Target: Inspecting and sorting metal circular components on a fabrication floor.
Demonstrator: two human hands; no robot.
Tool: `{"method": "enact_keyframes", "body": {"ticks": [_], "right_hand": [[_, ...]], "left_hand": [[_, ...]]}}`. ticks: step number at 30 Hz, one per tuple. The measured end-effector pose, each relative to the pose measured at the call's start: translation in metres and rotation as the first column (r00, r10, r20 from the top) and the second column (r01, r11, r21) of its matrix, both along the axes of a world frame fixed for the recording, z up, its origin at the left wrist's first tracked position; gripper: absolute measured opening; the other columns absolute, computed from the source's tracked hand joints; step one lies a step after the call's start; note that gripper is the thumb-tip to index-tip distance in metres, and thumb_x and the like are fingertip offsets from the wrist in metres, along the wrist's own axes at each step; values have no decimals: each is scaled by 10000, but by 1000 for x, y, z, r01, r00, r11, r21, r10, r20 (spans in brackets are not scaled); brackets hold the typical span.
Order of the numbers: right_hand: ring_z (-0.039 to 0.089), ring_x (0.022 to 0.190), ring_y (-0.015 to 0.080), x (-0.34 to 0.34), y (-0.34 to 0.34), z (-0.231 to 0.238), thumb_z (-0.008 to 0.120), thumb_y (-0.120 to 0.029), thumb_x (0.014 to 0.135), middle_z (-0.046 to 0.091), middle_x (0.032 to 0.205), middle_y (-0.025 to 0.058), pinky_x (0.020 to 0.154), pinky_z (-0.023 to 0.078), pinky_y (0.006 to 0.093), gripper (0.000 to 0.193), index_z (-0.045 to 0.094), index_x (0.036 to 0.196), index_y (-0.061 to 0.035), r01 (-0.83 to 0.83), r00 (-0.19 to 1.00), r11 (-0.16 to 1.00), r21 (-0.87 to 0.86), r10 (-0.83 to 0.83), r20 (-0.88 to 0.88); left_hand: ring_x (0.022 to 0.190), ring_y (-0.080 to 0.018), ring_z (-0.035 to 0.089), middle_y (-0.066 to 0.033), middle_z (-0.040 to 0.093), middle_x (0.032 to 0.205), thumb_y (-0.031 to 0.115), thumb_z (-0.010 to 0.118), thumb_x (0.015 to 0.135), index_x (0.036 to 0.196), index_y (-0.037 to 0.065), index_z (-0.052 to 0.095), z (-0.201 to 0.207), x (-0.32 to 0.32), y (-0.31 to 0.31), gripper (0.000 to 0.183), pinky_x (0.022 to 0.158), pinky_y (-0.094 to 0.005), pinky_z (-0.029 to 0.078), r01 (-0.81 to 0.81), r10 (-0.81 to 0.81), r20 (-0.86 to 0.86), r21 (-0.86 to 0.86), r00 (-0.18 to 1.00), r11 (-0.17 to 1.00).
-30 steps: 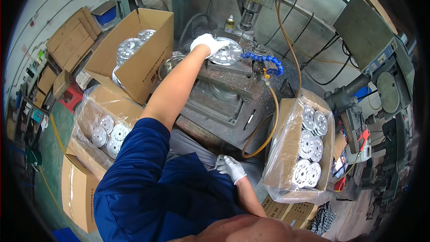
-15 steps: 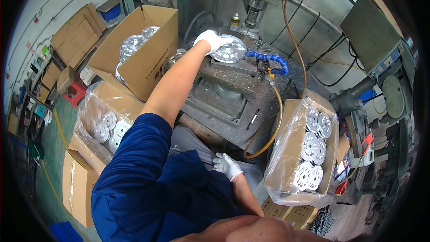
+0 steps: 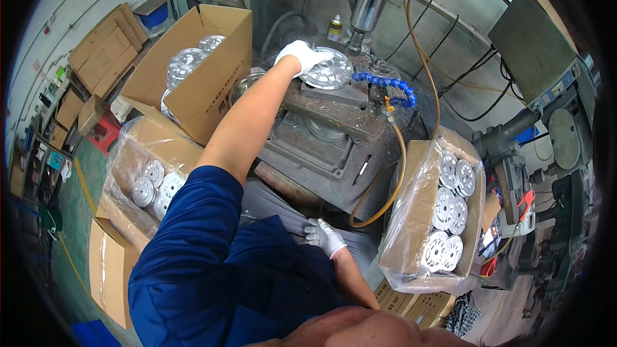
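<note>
A round silvery metal disc [image 3: 327,71] with a patterned face lies on a flat block on the drill press table. My left hand [image 3: 301,58], in a white glove, grips the disc at its left side, fingers reaching over the rim. Behind the disc and slightly to its right, the drill press spindle [image 3: 366,13] comes down with its tip close to the disc's far edge; whether they touch I cannot tell. My right hand [image 3: 325,238], also gloved, rests on my lap with its fingers loosely spread and nothing in it.
A blue segmented coolant hose [image 3: 385,81] curves right of the disc. Boxes of metal discs stand at left [image 3: 215,90] and right [image 3: 402,218]. A brown hose [image 3: 402,173] loops along the table's right side. A pen [image 3: 362,168] and spray can [image 3: 335,28] stand out on the table.
The drill press spindle has come lower, with more bright metal showing below its head. The view has shifted slightly. My left hand stays on the disc and my right hand stays on my lap.
</note>
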State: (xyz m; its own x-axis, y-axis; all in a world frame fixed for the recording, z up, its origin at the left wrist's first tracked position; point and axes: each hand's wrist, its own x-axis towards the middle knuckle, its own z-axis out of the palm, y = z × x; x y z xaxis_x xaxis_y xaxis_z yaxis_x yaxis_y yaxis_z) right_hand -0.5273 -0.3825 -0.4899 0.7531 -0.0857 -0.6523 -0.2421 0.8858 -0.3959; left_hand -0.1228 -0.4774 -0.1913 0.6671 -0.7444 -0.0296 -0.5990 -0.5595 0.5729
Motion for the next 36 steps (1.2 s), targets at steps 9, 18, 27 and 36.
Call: {"method": "enact_keyframes", "body": {"ticks": [9,18,27,36], "right_hand": [[597,776,225,4,1,-3,470,-364,954,625,955,111,709,511,376,393,512,1239,-97,-60,998,998,-17,59,-28],[597,765,213,1,1,0,445,-405,956,622,959,100,721,497,365,422,495,1248,-106,-51,998,998,-35,51,-21],[599,767,218,0,0,-5,449,-417,951,615,993,113,734,502,377,446,480,1253,-91,-49,999,998,-42,50,19],[601,726,225,1,1,-4,466,-386,952,614,985,124,682,516,372,419,490,1251,-93,-19,1000,1000,-24,19,-25]], "left_hand": [[1019,-329,605,-223,623,1101,634,630,680,1080,-57,626,-1,-3,-1,798,882,-358,453,-25,26,27,-41,999,999],[1082,-316,582,-204,597,1166,664,608,686,1105,-28,626,0,-1,-1,809,912,-357,444,-20,20,3,4,1000,1000],[1088,-323,577,-210,593,1170,669,608,684,1104,-34,623,-1,-1,-3,818,911,-360,443,-13,13,0,4,1000,1000],[1087,-329,576,-214,595,1163,674,599,691,1101,-35,624,-2,1,-3,819,910,-366,444,-2,2,2,1,1000,1000]]}}
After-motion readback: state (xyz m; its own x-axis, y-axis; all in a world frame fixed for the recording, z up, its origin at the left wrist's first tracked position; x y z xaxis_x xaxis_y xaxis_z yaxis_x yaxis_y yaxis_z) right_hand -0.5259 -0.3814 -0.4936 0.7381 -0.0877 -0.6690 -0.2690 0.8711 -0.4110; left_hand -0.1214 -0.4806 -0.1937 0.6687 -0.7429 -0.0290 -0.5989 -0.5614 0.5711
